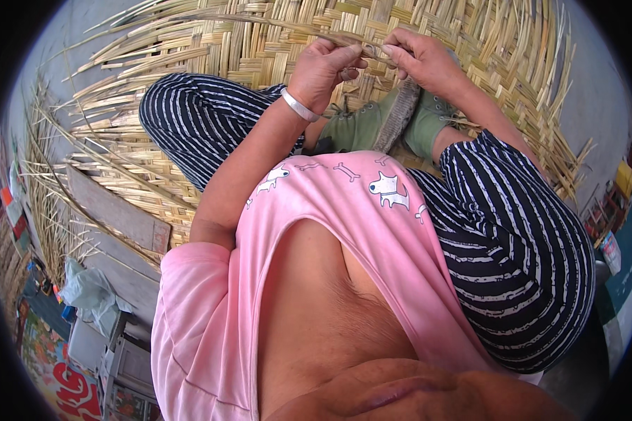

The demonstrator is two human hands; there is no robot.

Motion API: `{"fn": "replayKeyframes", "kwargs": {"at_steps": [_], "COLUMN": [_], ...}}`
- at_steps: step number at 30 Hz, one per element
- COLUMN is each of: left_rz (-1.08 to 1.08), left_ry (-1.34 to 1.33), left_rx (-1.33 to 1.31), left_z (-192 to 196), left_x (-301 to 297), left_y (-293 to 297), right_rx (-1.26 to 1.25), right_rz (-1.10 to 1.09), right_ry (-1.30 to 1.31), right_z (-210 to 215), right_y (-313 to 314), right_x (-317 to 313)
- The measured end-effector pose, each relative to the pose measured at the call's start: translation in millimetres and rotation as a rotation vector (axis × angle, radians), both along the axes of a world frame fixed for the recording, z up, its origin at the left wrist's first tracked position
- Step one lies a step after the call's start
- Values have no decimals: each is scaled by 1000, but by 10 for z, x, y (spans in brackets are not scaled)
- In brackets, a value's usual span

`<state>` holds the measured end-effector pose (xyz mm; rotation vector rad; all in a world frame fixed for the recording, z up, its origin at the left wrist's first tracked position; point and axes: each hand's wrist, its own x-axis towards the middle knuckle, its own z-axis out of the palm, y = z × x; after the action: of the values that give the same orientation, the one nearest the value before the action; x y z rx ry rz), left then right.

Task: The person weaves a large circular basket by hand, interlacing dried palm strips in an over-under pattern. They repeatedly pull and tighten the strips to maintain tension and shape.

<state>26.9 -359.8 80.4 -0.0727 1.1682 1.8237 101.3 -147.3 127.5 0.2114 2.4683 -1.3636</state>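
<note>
left hand [323, 71] and right hand [426, 64] in narrow pinches on a reed strip [288, 25] over woven matting [260, 57]

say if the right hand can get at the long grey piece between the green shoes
Probably yes: the right hand is close to the far end of the grey piece, with nothing plainly blocking it, though it may need to release the straw strip first.

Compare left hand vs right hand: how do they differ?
Jewellery: the left hand has a ring and a silver-coloured bangle at its wrist; the right hand shows neither.
Angle: the left hand reaches up and rightward in the picture, the right hand up and leftward.
Shared: both pinch straw-coloured strips between thumb and fingers, above the woven mat.
</note>
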Motion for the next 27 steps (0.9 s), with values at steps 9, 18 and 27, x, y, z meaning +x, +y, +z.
{"fn": "replayKeyframes", "kwargs": {"at_steps": [9,18,27], "left_rz": [130,210,145], "left_ry": [-84,-207,-111], "left_rx": [-33,30,66], "left_z": [-3,-145,11], "left_x": [35,-76,-96], "left_y": [31,-58,-119], "right_rx": [192,591,-169], "right_rz": [142,319,24], "right_ry": [-16,196,-155], "right_z": [81,111,76], "right_y": [23,77,101], "right_x": [-38,-4,41]}}
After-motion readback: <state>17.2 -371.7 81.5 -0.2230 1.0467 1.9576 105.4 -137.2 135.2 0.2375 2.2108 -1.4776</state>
